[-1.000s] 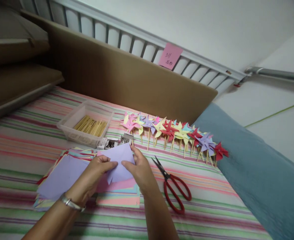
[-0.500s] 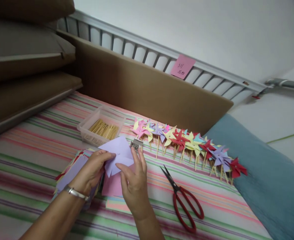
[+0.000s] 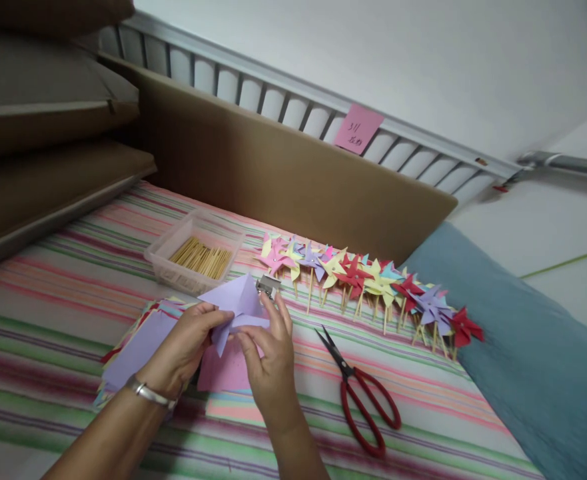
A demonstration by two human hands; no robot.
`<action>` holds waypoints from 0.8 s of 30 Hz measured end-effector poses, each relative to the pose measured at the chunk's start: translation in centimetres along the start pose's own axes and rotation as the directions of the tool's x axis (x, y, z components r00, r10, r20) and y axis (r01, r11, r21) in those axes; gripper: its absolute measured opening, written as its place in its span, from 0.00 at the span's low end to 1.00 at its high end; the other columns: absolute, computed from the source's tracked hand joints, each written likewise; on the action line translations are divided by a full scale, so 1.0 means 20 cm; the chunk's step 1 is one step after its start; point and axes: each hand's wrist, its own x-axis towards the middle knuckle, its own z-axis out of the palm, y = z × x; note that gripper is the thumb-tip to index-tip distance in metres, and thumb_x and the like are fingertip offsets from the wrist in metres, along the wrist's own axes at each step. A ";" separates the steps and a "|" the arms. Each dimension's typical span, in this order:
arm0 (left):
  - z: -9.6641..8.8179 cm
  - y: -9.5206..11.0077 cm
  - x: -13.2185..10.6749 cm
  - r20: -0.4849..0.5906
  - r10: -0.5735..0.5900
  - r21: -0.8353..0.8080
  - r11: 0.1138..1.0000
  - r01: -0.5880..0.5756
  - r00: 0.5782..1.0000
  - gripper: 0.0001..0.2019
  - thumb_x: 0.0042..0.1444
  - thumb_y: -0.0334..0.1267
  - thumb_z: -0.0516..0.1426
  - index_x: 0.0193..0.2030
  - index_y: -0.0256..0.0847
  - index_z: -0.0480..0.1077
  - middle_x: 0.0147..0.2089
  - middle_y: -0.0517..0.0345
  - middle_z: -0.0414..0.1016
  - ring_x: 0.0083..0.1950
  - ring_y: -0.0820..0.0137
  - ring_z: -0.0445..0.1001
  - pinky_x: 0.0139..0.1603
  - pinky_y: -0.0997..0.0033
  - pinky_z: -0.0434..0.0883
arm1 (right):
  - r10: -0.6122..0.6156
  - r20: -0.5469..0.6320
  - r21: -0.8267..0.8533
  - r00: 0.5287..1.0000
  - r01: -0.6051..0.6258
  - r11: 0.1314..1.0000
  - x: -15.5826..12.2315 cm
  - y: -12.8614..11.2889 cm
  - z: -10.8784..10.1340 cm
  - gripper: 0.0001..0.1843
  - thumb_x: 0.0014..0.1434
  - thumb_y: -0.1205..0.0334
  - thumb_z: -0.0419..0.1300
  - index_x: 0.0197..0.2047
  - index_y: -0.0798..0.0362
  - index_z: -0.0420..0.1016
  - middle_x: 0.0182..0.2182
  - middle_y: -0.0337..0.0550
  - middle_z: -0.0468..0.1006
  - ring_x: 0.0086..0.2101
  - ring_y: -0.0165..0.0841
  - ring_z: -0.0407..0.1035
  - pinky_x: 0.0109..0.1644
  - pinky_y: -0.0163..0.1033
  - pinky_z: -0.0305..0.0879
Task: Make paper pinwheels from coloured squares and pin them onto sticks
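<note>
A slit square of purple paper (image 3: 233, 297) is held up between both hands. My left hand (image 3: 196, 333), with a silver bracelet at the wrist, pinches its left side near the middle, thumb on top. My right hand (image 3: 270, 343) pinches the lower right flap, which bends inward and upward. Under the hands lie pink paper (image 3: 223, 370) and other coloured sheets. A stack of coloured paper (image 3: 136, 353), purple on top, lies to the left. Just beyond my right fingertips sits a small metal box (image 3: 268, 285); its contents are hard to make out.
A clear plastic box (image 3: 160, 257) holds short wooden sticks (image 3: 203, 259). Finished paper pinwheels (image 3: 380, 283) lie in a row along a cardboard panel (image 3: 283, 180). Red-handled scissors (image 3: 358, 390) rest on the striped cloth at right. Stacked cardboard boxes (image 3: 53, 180) stand at left.
My right hand has bent the purple paper's lower right flap inward, so it now stands folded toward the centre. My left hand keeps its pinch. The view has shifted slightly.
</note>
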 end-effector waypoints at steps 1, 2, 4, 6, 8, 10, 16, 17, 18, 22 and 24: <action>0.00 0.00 0.00 -0.004 0.001 0.022 1.000 -0.001 1.000 0.11 0.33 0.34 0.64 0.14 0.39 0.65 0.14 0.67 0.63 0.17 0.78 0.60 0.20 0.77 0.58 | 0.044 0.013 0.028 0.999 -0.044 0.999 0.00 0.00 0.00 0.11 0.60 0.64 0.56 0.34 0.47 0.80 0.62 0.43 0.59 0.64 0.44 0.42 0.63 0.55 0.48; 0.00 -0.01 0.00 0.002 0.001 0.039 0.999 -0.001 1.000 0.10 0.33 0.34 0.64 0.14 0.38 0.65 0.14 0.67 0.63 0.17 0.78 0.60 0.20 0.77 0.58 | 0.084 0.027 0.054 0.996 -0.085 0.995 0.01 0.00 -0.01 0.11 0.60 0.64 0.55 0.33 0.47 0.80 0.62 0.43 0.60 0.64 0.43 0.43 0.62 0.54 0.48; 0.01 -0.02 0.00 0.031 -0.001 0.059 0.998 -0.001 1.000 0.09 0.34 0.34 0.63 0.14 0.38 0.66 0.15 0.66 0.64 0.18 0.78 0.60 0.20 0.77 0.58 | 0.157 0.052 0.097 0.986 -0.161 0.982 0.01 0.00 -0.01 0.12 0.60 0.63 0.56 0.31 0.48 0.80 0.61 0.43 0.61 0.64 0.42 0.44 0.62 0.54 0.48; 0.01 -0.03 0.01 0.040 -0.008 0.068 0.998 0.005 0.999 0.09 0.34 0.33 0.62 0.13 0.38 0.65 0.14 0.66 0.63 0.18 0.78 0.60 0.21 0.77 0.58 | 0.219 0.060 0.129 0.974 -0.225 0.966 0.02 0.01 -0.01 0.12 0.59 0.62 0.56 0.30 0.48 0.80 0.60 0.43 0.63 0.63 0.41 0.46 0.62 0.53 0.48; 0.02 -0.04 0.01 0.020 -0.022 0.067 0.998 0.021 1.000 0.09 0.33 0.33 0.63 0.13 0.38 0.65 0.15 0.66 0.63 0.18 0.78 0.60 0.21 0.78 0.58 | 0.273 0.054 0.151 0.961 -0.278 0.949 0.02 0.01 -0.01 0.11 0.58 0.61 0.57 0.28 0.48 0.80 0.59 0.45 0.64 0.62 0.42 0.47 0.62 0.53 0.47; 0.02 -0.05 0.01 0.004 -0.038 0.058 0.998 0.038 0.999 0.08 0.33 0.33 0.63 0.14 0.38 0.66 0.15 0.66 0.64 0.19 0.78 0.60 0.21 0.78 0.58 | 0.313 0.039 0.166 0.949 -0.315 0.934 0.02 0.01 0.00 0.10 0.57 0.61 0.59 0.27 0.49 0.80 0.59 0.47 0.65 0.62 0.42 0.49 0.62 0.53 0.47; 0.02 -0.07 0.01 0.038 -0.057 0.051 0.997 0.055 0.998 0.07 0.34 0.33 0.63 0.15 0.37 0.69 0.16 0.65 0.66 0.19 0.78 0.60 0.22 0.78 0.58 | 0.378 0.019 0.186 0.926 -0.374 0.908 0.05 0.02 0.01 0.09 0.53 0.61 0.62 0.23 0.51 0.79 0.56 0.49 0.68 0.60 0.42 0.53 0.62 0.50 0.49; 0.02 -0.07 0.01 0.041 -0.058 0.053 0.997 0.056 0.997 0.07 0.34 0.33 0.63 0.15 0.37 0.69 0.16 0.65 0.66 0.19 0.78 0.60 0.22 0.78 0.58 | 0.379 0.018 0.187 0.925 -0.376 0.908 0.05 0.02 0.01 0.09 0.53 0.61 0.62 0.23 0.51 0.79 0.56 0.49 0.68 0.60 0.42 0.53 0.62 0.50 0.49; 0.02 -0.07 0.01 0.042 -0.058 0.054 0.997 0.056 0.997 0.07 0.34 0.33 0.63 0.15 0.37 0.69 0.16 0.65 0.66 0.20 0.78 0.61 0.22 0.78 0.58 | 0.381 0.018 0.188 0.924 -0.377 0.907 0.05 0.02 0.01 0.09 0.53 0.61 0.62 0.23 0.51 0.79 0.56 0.49 0.68 0.60 0.42 0.53 0.62 0.50 0.49; 0.03 -0.08 0.01 0.048 -0.053 0.076 0.996 0.049 0.997 0.08 0.35 0.35 0.64 0.15 0.38 0.69 0.17 0.64 0.67 0.20 0.77 0.61 0.23 0.77 0.58 | 0.389 0.019 0.188 0.921 -0.385 0.903 0.04 0.03 0.01 0.09 0.53 0.61 0.62 0.22 0.50 0.78 0.57 0.48 0.68 0.60 0.41 0.53 0.61 0.49 0.50; 0.03 -0.08 0.01 0.062 -0.046 0.088 0.995 0.040 0.997 0.09 0.36 0.35 0.64 0.14 0.38 0.69 0.16 0.64 0.65 0.20 0.77 0.59 0.23 0.76 0.58 | 0.390 0.016 0.183 0.921 -0.386 0.904 0.05 0.04 0.01 0.10 0.53 0.62 0.61 0.22 0.51 0.77 0.56 0.49 0.68 0.60 0.41 0.54 0.61 0.49 0.50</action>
